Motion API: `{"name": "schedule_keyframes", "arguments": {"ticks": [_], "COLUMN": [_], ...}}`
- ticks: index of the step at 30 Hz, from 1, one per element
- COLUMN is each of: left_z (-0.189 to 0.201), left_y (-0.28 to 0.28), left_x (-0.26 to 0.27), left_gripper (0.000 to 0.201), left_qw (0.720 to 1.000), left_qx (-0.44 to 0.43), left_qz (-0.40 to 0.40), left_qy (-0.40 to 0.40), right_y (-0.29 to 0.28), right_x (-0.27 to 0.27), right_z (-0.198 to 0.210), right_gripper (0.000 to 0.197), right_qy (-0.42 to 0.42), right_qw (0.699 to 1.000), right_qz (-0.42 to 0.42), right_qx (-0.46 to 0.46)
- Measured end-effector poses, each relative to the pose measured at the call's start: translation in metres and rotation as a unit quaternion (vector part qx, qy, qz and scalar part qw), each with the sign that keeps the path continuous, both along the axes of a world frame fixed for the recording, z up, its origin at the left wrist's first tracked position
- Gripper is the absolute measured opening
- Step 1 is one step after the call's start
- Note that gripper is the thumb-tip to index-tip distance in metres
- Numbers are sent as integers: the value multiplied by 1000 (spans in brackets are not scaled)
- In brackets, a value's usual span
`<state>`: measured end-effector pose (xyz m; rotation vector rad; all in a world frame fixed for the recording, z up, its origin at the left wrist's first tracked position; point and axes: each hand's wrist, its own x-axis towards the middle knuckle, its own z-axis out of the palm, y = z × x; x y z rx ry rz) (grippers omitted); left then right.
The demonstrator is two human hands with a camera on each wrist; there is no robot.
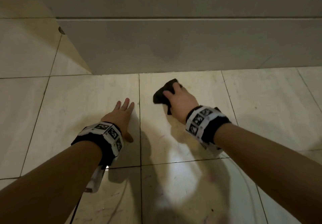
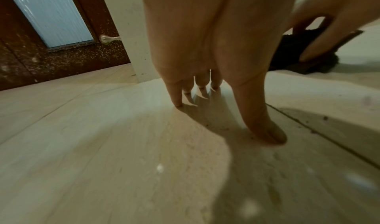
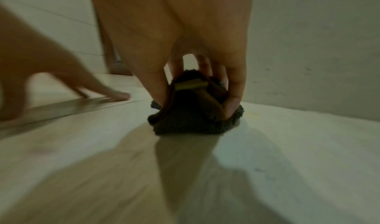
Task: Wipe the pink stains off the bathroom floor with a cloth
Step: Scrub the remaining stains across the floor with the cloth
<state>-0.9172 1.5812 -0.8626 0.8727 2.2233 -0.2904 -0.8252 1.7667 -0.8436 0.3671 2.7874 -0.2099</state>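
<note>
My right hand (image 1: 176, 98) grips a bunched dark cloth (image 1: 163, 93) and presses it on the pale floor tile close to the wall base. The right wrist view shows thumb and fingers (image 3: 232, 100) curled around the cloth (image 3: 191, 123). My left hand (image 1: 122, 114) lies flat on the tile to the left, fingers straight and spread; its fingertips (image 2: 177, 104) and thumb touch the floor. Faint pink streaks (image 1: 162, 136) mark the tile behind the right hand, and more pink scribbles (image 1: 108, 209) show near the frame's bottom.
A grey wall panel (image 1: 174, 46) runs across just beyond the cloth. A brown door with a frosted pane (image 2: 51, 14) and a round doorstop (image 2: 107, 39) stands at the left. Glossy tiles with dark grout lines (image 1: 139, 119) spread all around.
</note>
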Motion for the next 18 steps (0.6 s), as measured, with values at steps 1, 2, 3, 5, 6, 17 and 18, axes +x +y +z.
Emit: {"name": "schedule_keyframes", "arguments": {"ticks": [1,2,3,5,6,17,18], "left_z": [1,2,2,4,4,6,6], "left_y": [0,0,0,0,0,0,1], "left_x": [0,1,1,2,2,6,6], "left_gripper": [126,126,125,126,126,132,134], "left_qw": [1000,1000,1000,1000,1000,1000,999], "left_qx": [3,6,6,3,2,10,11], "left_qz": [2,3,3,-2,-5,1,3], "left_qy": [0,2,4,7,5,-23,-30], "right_y": [-11,-24,-38,-61,-66,21,18], "right_x": [9,20,32,57,68,24,27], "right_z": [-1,-3,-2,-5,-7,-3,-5], "right_gripper": [56,56,56,60,63,55,56], "right_qy": [12,24,25,16,-2,21,9], "right_qw": [999,997,992,982,976,998,999], "right_qz": [36,74,117,179,206,-36,-30], "right_qx": [-1,-16,-30,-64,-66,-51,-39]}}
